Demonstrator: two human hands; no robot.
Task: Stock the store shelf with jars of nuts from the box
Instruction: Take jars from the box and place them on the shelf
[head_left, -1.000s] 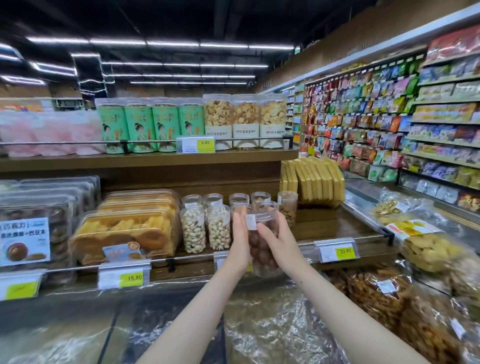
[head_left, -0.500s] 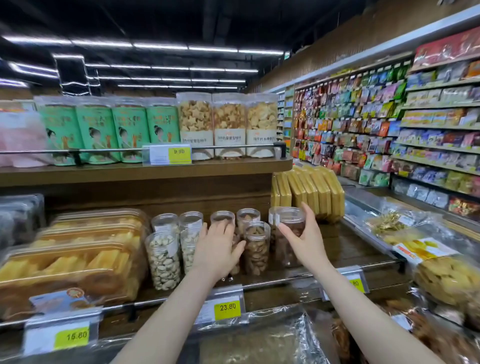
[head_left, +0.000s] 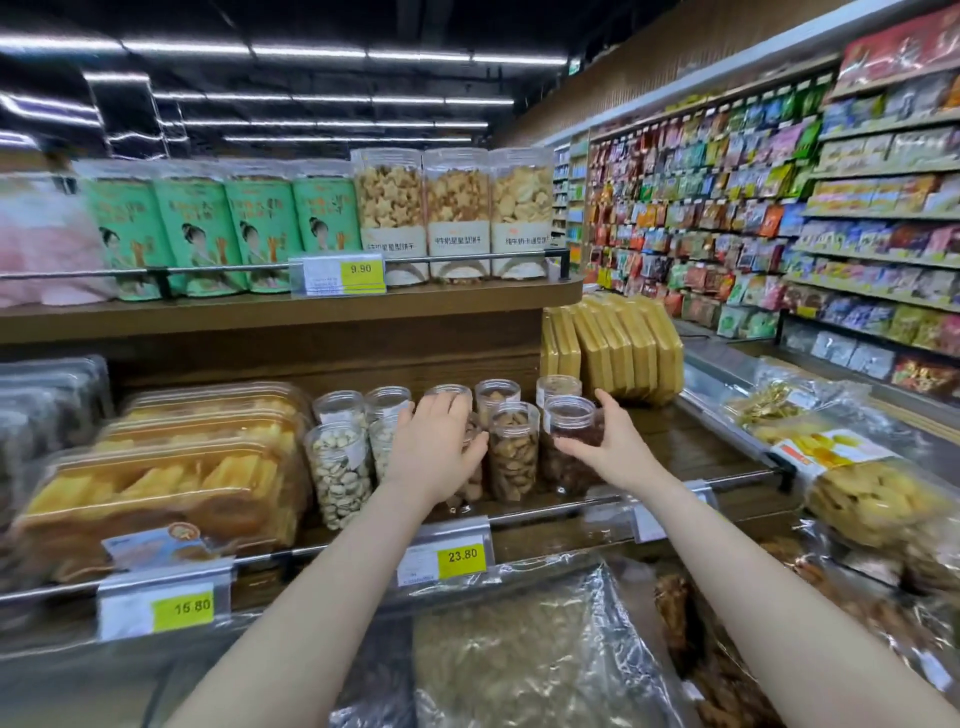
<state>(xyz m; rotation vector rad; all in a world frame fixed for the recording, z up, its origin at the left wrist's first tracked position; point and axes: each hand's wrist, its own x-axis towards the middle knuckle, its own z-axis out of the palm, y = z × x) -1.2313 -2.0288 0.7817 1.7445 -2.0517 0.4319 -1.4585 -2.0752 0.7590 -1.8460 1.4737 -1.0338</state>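
The right hand (head_left: 610, 447) holds a dark-nut jar (head_left: 574, 441), thumb on its near left side and fingers curled round its right and back, near the lid. The jar stands upright on the wooden shelf (head_left: 691, 452), the rightmost of the front row of clear jars. The left hand (head_left: 439, 441) lies with fingers loosely bent over a jar (head_left: 471, 480) in the middle of that row; most of that jar is hidden behind the hand, and whether the fingers actually clasp it cannot be told. Between the two hands stands a brown-nut jar (head_left: 514, 449), just beside the dark-nut jar. At the row's left end is a pistachio jar (head_left: 340, 473), with more jars in a second row behind. Left of the jars, at the shelf's front edge, sit clear trays of yellow cakes (head_left: 171, 483). A rail runs along the shelf's front edge with a price tag (head_left: 445, 557) reading 23.80 below the left hand. Yellow packs (head_left: 618, 345) stand at the shelf's back right corner.
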